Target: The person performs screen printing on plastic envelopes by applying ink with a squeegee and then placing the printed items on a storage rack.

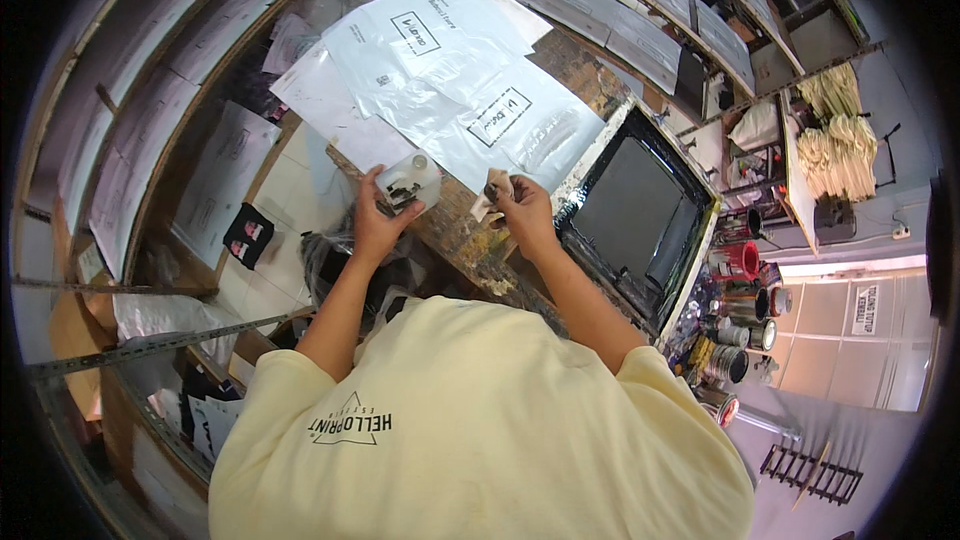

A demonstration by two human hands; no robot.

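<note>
My left hand [378, 222] is closed round the side of a translucent white plastic bottle [425, 183] with a round pale cap and dark smears. My right hand [526, 212] pinches a small crumpled beige cloth [485, 208] with dark stains, a short distance right of the bottle. Both hands are over the near edge of a worn, paint-stained wooden table [455, 225]. Just beyond them, pale grey plastic mailing bags [440, 90] with black print lie spread on the table. To the right of my right hand rests a framed printing screen [635, 205] with a dark mesh.
Paint cans [735, 305] crowd the right side beyond the screen. Racks with white printed sheets [150, 150] stand at the left, and more shelves [600, 5] run along the back. A black printed cloth item [248, 236] is on the left. Bundles of cream cloth [838, 155] hang far right.
</note>
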